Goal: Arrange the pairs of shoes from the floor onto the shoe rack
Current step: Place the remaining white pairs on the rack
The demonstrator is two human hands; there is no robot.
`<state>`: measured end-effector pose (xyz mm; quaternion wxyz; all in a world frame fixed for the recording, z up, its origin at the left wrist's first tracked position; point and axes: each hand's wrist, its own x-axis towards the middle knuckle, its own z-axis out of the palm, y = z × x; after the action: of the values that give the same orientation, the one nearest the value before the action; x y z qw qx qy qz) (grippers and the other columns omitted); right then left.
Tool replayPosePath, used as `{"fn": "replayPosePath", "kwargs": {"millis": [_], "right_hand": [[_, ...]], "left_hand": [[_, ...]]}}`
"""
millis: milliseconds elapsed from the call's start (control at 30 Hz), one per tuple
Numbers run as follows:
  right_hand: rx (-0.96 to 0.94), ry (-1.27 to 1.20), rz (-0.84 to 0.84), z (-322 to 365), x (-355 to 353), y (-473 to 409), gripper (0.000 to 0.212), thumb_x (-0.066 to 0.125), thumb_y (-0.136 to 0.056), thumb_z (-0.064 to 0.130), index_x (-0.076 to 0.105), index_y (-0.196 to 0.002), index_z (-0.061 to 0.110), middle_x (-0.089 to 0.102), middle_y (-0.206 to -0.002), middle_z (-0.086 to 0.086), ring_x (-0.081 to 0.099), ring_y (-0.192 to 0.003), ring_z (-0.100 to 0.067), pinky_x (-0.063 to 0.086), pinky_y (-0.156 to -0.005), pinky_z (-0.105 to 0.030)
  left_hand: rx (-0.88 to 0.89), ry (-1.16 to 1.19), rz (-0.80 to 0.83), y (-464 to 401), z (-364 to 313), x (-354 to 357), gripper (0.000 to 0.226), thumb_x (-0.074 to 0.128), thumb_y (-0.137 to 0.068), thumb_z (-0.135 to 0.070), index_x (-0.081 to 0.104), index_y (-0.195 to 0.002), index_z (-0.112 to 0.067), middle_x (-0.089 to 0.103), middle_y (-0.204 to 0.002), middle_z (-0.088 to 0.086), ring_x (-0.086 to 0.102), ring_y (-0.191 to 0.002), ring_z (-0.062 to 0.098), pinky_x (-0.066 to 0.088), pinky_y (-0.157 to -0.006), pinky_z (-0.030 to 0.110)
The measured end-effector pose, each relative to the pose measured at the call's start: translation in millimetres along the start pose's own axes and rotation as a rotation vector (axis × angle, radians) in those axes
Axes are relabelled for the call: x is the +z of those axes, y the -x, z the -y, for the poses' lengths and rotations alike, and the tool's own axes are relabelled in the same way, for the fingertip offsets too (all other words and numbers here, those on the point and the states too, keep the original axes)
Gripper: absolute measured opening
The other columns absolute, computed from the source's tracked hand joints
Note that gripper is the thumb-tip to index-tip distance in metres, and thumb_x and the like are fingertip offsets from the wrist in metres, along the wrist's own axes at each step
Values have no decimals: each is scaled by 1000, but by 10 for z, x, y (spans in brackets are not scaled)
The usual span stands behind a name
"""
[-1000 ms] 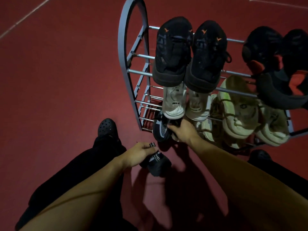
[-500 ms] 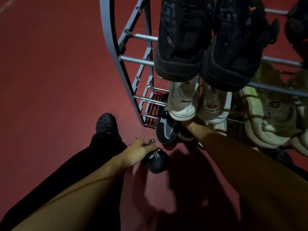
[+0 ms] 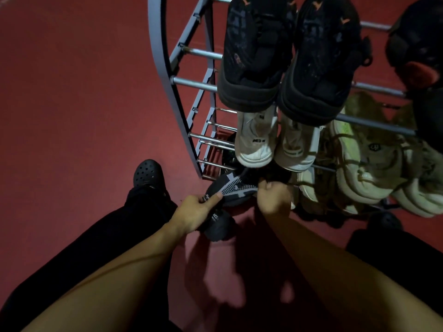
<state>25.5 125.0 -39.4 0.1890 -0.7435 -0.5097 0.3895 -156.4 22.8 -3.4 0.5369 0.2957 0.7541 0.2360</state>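
Dim rack point(image 3: 163, 75) foot, fingers point(image 3: 265, 185) behind shoe point(image 3: 230, 188)

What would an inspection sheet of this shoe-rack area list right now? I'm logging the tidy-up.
Surface: dark red floor, shadowed near the arms.
Job's things: grey metal shoe rack; black pair on top; white pair below; beige pair beside it; black knit shoe at the rack's foot, its mate on the floor.
Clutter: nothing seen.
Grippers: left hand holds the mate, thumb on the knit shoe; right hand curled at the knit shoe, grip unclear.
Cables: nothing seen.
Surroundings: black clog on the person's foot.
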Motion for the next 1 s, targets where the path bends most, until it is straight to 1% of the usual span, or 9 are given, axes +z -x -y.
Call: {"fn": "replayPosePath", "kwargs": {"millis": [100, 200, 367, 467, 667, 733, 833, 900, 1000], "right_hand": [[97, -191, 67, -212, 82, 314, 47, 55, -97, 37, 68, -64, 6, 71, -62, -8, 69, -67, -28, 58, -80, -45], [51, -214, 216, -271, 102, 473, 41, 54, -87, 47, 68, -67, 14, 74, -65, -7, 69, -65, -29, 58, -77, -52], [-267, 55, 6, -352, -208, 261, 32, 75, -86, 35, 65, -100, 8, 69, -92, -10, 64, -87, -25, 50, -80, -37], [-267, 252, 193, -479, -271, 111, 35, 75, -85, 32, 65, -108, 8, 70, -101, -13, 65, -95, -28, 48, -82, -34], [-272, 334, 467, -729, -164, 171, 10, 64, -94, 28, 66, -86, 22, 65, -83, 2, 62, -82, -22, 46, -73, -35], [-305, 501, 571, -998, -87, 145, 16, 64, -92, 23, 72, -105, 20, 71, -112, -6, 66, -104, -28, 49, -86, -34], [-358, 576, 706, -1385, 52, 104, 29, 74, -83, 11, 74, -112, 11, 45, -150, -18, 48, -135, -35, 35, -111, -31], [-387, 609, 751, -1499, 159, 58, 33, 76, -78, 12, 75, -111, 9, 26, -157, -27, 29, -145, -45, 33, -110, -47], [-236, 599, 643, -1534, 332, -99, 55, 78, -76, 30, 62, -128, 16, 21, -159, -25, 21, -148, -44, 26, -119, -47]], "left_hand": [[-107, -187, -132, -39, 30, 21, 73, 56, -77, -85, 64, -65, -14, 66, -64, 1, 62, -61, 20, 42, -58, 29], [-177, -193, -130, -50, 8, 140, 73, 50, -77, -88, 53, -60, -17, 58, -63, 2, 56, -61, 24, 40, -59, 31], [-195, 78, -131, -292, -37, 330, 56, 64, -89, -62, 71, -77, -8, 68, -73, 10, 60, -59, 24, 49, -58, 27], [-179, 131, -84, -393, -17, 471, 41, 65, -97, -39, 73, -109, 0, 73, -94, 13, 66, -77, 27, 55, -71, 30], [-103, -66, -64, -462, 147, 469, 39, 64, -97, -40, 72, -98, -2, 76, -96, 15, 71, -86, 31, 56, -79, 36], [-82, -144, -8, -450, 200, 415, 43, 63, -97, -42, 73, -92, -1, 76, -88, 15, 69, -79, 31, 55, -77, 37], [-49, -227, 83, -426, 337, 350, 42, 60, -99, -41, 67, -72, -10, 69, -71, 7, 62, -66, 24, 58, -79, 44], [-29, -263, 136, -423, 419, 300, 42, 62, -98, -39, 64, -65, -12, 65, -65, 4, 59, -61, 20, 59, -75, 44], [12, -315, 178, -431, 465, 263, 41, 64, -97, -42, 70, -70, -11, 71, -68, 9, 64, -61, 20, 58, -68, 40]]}}
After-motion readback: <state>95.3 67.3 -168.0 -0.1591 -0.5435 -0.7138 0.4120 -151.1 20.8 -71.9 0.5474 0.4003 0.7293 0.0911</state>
